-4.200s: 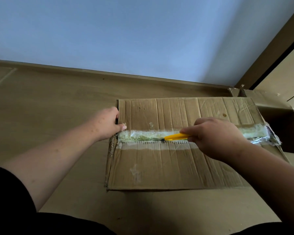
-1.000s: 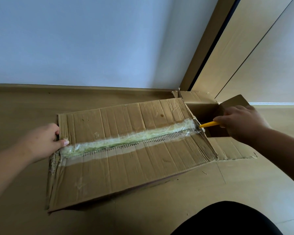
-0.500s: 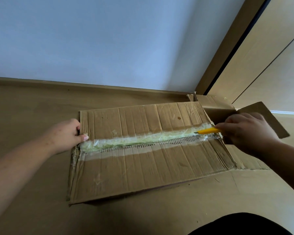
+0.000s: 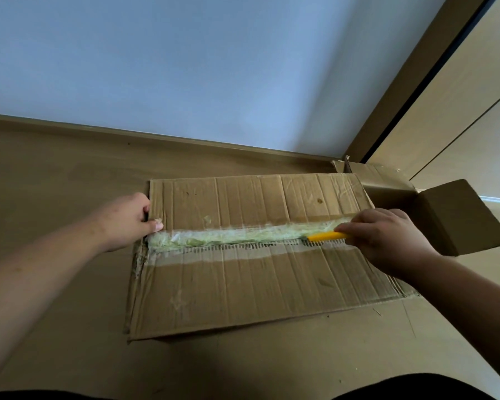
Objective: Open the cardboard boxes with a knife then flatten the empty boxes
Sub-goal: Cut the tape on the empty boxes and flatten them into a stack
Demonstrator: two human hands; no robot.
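Note:
A worn cardboard box [image 4: 243, 287] lies on the floor with its two top flaps closed. A strip of crumpled clear tape [image 4: 228, 239] runs along the seam between them. My left hand [image 4: 127, 220] grips the box's left end, thumb lying on top by the tape. My right hand [image 4: 387, 241] holds a yellow knife [image 4: 326, 235] whose tip rests on the seam near its right end. The blade itself is too small to make out.
A second cardboard box [image 4: 451, 215] with raised flaps stands open just right of the first, by a door frame [image 4: 401, 90]. A pale wall [image 4: 185, 67] and skirting run behind. Bare wooden floor [image 4: 55, 174] spreads to the left and front.
My right hand has brought the knife leftward from beyond the box's right end onto the taped seam. The view has swung back over the box. My left hand keeps its hold.

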